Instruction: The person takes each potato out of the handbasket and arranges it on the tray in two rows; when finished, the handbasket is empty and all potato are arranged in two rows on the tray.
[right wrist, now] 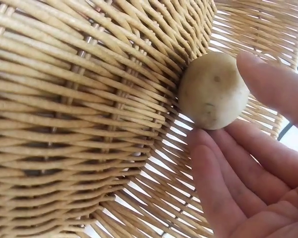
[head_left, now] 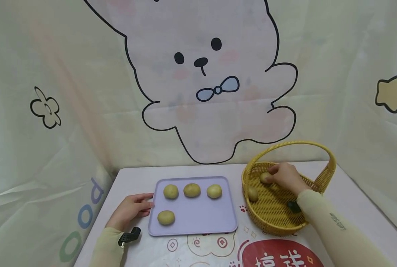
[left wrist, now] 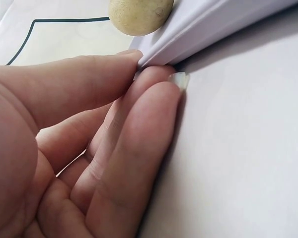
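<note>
We see first a pale cloth backdrop (head_left: pixel 201 122), which fills the upper part of the head view and carries a drawn bear with a bow. Below it, a white table (head_left: pixel 129 181) occupies the lower middle of the frame. In the lower right we find a yellow woven basket (head_left: pixel 276 231) with a tall arched handle, and in the lower centre a light purple tray (head_left: pixel 205 217).

We observe the left hand (head_left: pixel 131 209) at the left edge of the tray; in the left wrist view its thumb lies above the rim and its fingers below, so it pinches this edge. The right hand (head_left: pixel 286 177) is inside the basket and pinches a potato (head_left: pixel 264 178) between thumb and fingers, near the wicker wall.

Another potato (head_left: pixel 252 193) lies at the basket's left side. On the tray we count four potatoes (head_left: pixel 192 190): three in a row along the top, one at the lower left. In the basket, beside the right sleeve (head_left: pixel 331 226), we notice a dark object (head_left: pixel 293 207), whose kind we cannot tell.
</note>
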`<state>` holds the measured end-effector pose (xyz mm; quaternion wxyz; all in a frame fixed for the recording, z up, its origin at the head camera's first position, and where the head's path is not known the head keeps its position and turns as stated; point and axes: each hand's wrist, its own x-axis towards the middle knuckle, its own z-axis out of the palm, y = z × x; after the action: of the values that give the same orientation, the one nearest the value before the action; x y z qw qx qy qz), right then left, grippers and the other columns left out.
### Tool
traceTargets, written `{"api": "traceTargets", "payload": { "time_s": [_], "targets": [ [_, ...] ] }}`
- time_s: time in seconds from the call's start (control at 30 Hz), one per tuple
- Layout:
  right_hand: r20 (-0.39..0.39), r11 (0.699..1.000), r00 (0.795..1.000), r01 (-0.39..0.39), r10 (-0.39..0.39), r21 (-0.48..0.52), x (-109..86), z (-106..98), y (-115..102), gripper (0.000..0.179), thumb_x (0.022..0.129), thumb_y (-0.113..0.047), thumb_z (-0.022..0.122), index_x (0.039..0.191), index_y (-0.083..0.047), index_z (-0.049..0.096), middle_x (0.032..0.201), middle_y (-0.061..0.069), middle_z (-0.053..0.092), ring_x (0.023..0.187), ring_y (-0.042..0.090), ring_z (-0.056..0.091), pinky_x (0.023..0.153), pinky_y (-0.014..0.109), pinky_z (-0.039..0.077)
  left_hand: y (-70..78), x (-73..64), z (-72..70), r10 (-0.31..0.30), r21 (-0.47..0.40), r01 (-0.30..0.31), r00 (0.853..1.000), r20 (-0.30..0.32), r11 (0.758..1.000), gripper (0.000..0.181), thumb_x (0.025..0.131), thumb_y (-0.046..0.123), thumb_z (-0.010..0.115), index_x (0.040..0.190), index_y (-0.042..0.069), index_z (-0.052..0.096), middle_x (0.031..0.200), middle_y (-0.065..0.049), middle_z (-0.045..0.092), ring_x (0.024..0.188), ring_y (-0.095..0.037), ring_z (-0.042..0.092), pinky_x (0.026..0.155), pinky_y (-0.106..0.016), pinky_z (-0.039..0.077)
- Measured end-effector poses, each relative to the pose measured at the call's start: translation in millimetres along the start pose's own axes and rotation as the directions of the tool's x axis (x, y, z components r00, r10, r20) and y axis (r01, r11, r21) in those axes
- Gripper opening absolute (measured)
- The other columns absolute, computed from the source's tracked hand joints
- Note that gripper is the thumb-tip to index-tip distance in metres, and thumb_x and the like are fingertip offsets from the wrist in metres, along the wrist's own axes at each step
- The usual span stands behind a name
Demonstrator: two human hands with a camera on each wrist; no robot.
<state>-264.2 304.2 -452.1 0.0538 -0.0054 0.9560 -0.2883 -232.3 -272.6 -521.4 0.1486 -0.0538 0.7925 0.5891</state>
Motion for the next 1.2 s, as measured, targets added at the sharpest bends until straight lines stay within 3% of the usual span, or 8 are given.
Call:
{"api": "traceTargets", "payload": {
  "time_s": [0.3,0.7,0.9,1.2],
  "targets": [
    [-0.019,1.0,1.0,0.019,-0.019,-0.021,0.1,-2,2,0.049,0.089,-0.025,0.089,0.125,0.006,0.076,0.126,0.028,0.075,0.116,0.046,0.069,0.095,0.058,0.059,-2.0,3.4,2.5,-0.013,-0.017,0.013,1.0,0.001,1.0,0.057,0.096,0.013,0.081,0.148,-0.001,0.063,0.094,-0.003,0.072,0.08,-0.01,0.07,0.073,-0.021,0.063],
    [-0.03,0.999,0.999,0.023,-0.025,-0.046,-8.6,-4,3,0.049,0.088,-0.026,0.09,0.124,0.004,0.078,0.128,0.026,0.075,0.123,0.05,0.065,0.103,0.064,0.055,0.2,5.7,7.5,-0.015,-0.019,0.015,1.0,0.017,1.0,0.057,0.096,0.011,0.08,0.148,-0.002,0.063,0.093,-0.003,0.071,0.079,-0.01,0.07,0.073,-0.021,0.063],
    [-0.055,0.997,0.997,0.056,-0.059,-0.059,-29.2,-19,-20,0.047,0.09,-0.028,0.089,0.127,-0.002,0.079,0.13,0.023,0.075,0.125,0.048,0.065,0.1,0.062,0.056,-0.6,3.2,4.3,-0.01,0.003,0.01,1.0,0.012,1.0,0.058,0.097,0.012,0.079,0.15,-0.003,0.061,0.093,-0.002,0.071,0.079,-0.008,0.069,0.073,-0.02,0.063],
    [-0.13,0.996,0.987,0.089,-0.092,-0.032,-82.7,-31,-46,0.05,0.087,-0.036,0.092,0.126,-0.007,0.081,0.112,0.012,0.083,0.111,0.035,0.076,0.096,0.06,0.059,-2.4,2.1,0.0,-0.01,0.007,0.009,1.0,0.017,1.0,0.06,0.097,0.014,0.08,0.151,-0.002,0.06,0.092,0.0,0.07,0.079,-0.008,0.068,0.074,-0.02,0.063]
  ]
}}
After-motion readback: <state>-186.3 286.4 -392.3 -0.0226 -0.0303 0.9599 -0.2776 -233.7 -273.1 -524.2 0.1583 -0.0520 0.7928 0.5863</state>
